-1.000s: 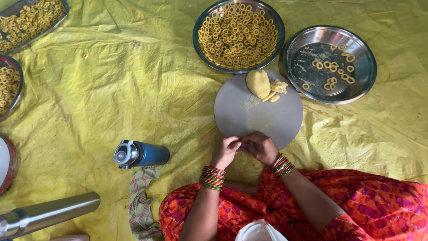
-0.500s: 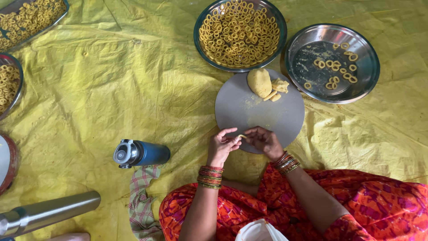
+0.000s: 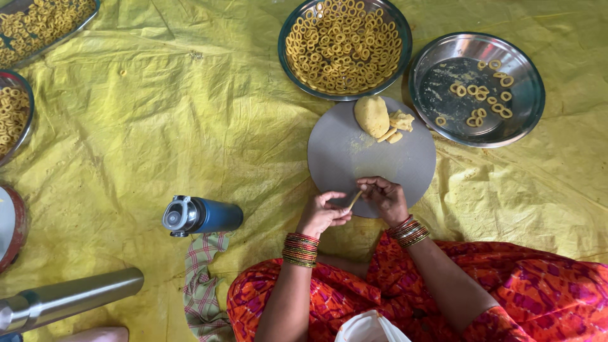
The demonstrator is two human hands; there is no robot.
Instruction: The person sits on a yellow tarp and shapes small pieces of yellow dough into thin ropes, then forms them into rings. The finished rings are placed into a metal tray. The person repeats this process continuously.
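Two hands met over the near edge of a round grey board (image 3: 370, 158), the left hand (image 3: 322, 214) and the right hand (image 3: 384, 197) each pinched shut on an end of a thin strip of yellow dough (image 3: 353, 200) held between the fingertips, just above the board. At the board's far edge lay a lump of dough (image 3: 371, 116) with a few small torn pieces (image 3: 398, 123) touching it, a sign that much shaping was left to do. Beyond the board, a steel plate (image 3: 345, 47) sat heaped with finished dough rings, while the steel plate (image 3: 476, 88) beside it, toward the far right corner of the yellow floor sheet (image 3: 158, 114), carried only a handful. More filled plates (image 3: 12, 117) lined the sheet's left edge. A blue bottle (image 3: 202, 216) lay on its side near the left hand, next to a checked cloth (image 3: 202, 285).
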